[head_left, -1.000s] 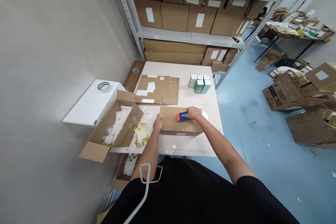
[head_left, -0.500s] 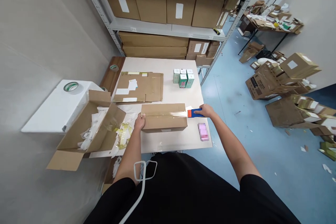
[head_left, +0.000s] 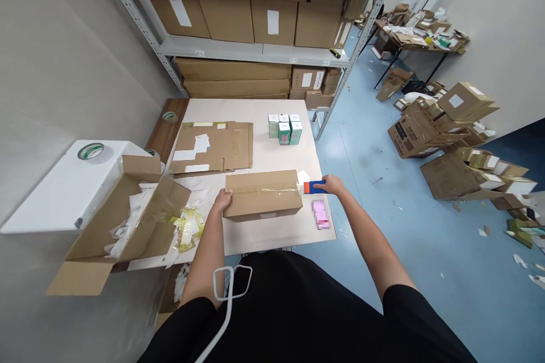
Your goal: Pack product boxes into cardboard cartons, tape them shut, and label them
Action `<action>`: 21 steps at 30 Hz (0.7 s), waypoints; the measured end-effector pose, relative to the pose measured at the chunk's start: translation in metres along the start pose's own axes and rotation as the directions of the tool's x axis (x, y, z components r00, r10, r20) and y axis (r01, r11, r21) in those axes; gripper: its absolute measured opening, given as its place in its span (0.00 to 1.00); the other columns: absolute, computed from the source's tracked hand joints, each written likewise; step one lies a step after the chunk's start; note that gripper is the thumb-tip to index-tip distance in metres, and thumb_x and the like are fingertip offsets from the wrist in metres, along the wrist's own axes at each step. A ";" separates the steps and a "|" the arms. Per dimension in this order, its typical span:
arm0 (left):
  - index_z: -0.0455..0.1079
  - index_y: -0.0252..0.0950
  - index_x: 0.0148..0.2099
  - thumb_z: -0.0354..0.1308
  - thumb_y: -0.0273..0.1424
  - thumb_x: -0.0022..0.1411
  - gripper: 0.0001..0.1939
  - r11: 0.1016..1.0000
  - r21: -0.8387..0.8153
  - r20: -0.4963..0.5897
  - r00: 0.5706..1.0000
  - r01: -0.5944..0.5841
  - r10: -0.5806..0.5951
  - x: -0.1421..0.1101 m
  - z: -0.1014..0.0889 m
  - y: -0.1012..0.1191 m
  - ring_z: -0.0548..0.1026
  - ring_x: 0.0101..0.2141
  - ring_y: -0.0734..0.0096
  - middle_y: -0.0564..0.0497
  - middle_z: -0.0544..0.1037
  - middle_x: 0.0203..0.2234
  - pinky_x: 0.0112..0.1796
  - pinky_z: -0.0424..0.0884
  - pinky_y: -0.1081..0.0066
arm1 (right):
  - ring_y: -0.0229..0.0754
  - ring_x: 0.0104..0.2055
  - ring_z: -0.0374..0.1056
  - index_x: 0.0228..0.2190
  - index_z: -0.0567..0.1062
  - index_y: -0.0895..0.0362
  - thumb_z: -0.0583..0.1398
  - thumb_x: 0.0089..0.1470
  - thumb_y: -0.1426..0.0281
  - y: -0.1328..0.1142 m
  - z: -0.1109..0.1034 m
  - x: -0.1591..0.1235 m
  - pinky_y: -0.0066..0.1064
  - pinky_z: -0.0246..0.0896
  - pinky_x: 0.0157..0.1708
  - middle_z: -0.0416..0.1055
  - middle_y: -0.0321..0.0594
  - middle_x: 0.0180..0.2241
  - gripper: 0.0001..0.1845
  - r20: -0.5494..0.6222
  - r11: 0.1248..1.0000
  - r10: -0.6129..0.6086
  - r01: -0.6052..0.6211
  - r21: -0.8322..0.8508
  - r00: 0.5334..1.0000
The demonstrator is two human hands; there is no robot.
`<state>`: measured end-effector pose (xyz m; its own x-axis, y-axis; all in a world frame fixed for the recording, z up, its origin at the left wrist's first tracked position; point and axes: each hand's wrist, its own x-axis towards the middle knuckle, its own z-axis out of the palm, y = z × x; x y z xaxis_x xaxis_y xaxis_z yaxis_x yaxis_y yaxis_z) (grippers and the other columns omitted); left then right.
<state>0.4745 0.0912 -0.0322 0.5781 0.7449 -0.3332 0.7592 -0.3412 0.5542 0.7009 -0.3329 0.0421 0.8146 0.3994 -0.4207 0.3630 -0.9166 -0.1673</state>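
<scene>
A long closed cardboard box (head_left: 259, 198) lies across the table in front of me, clear tape running along its top seam. My left hand (head_left: 223, 199) grips the box's left end, thumb on top and the other fingers out of sight. My right hand (head_left: 332, 185) is closed around a blue tape dispenser (head_left: 315, 186) with an orange front, just off the box's right end. A blurred pink item (head_left: 321, 214) lies on the table below the dispenser. Several small green-and-white boxes (head_left: 284, 133) stand together behind the long box.
Flattened cardboard (head_left: 238, 144) lies at the table's back left. An open carton (head_left: 149, 227) with white paper stands at left, beside crumpled yellow tape (head_left: 187, 229). A tape roll (head_left: 91, 151) rests on a white surface. Shelving (head_left: 255, 52) rises behind; cartons (head_left: 447, 173) crowd the floor at right.
The view has shifted, so the table sits slightly further left. The dispenser has moved slightly away from the box's right end, and the bright glare on the tape has faded.
</scene>
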 end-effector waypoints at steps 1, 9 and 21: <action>0.71 0.35 0.59 0.50 0.40 0.73 0.20 1.000 -0.009 0.015 1.000 0.013 -0.013 0.000 0.002 0.003 0.83 0.44 0.54 0.38 0.84 0.48 0.44 0.76 0.62 | 0.47 0.39 0.75 0.33 0.82 0.55 0.64 0.57 0.44 0.000 0.004 0.000 0.30 0.51 0.28 0.81 0.46 0.36 0.26 -0.007 1.000 0.009 -0.009 -0.002 1.000; 0.62 0.33 0.67 0.42 0.57 0.71 0.38 0.983 0.103 -0.082 0.986 0.154 -0.146 -0.016 0.017 0.022 0.77 0.55 0.34 0.27 0.77 0.56 0.52 0.70 0.44 | 0.47 0.40 0.75 0.33 0.81 0.54 0.62 0.58 0.43 -0.002 0.018 0.003 0.30 0.51 0.28 0.81 0.46 0.37 0.26 0.007 0.999 0.034 -0.034 0.032 0.999; 0.64 0.32 0.63 0.37 0.57 0.73 0.37 0.985 0.124 -0.092 0.990 0.119 -0.108 -0.004 0.003 -0.007 0.78 0.54 0.37 0.27 0.78 0.54 0.53 0.70 0.47 | 0.42 0.26 0.66 0.23 0.74 0.54 0.59 0.53 0.36 -0.020 0.021 -0.033 0.30 0.47 0.25 0.70 0.38 0.21 0.33 -0.087 0.963 0.077 -0.051 0.265 0.993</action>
<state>0.4676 0.0890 -0.0371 0.4624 0.8271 -0.3195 0.8539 -0.3183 0.4117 0.6575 -0.3278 0.0402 0.8762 0.3276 -0.3535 0.1878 -0.9076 -0.3756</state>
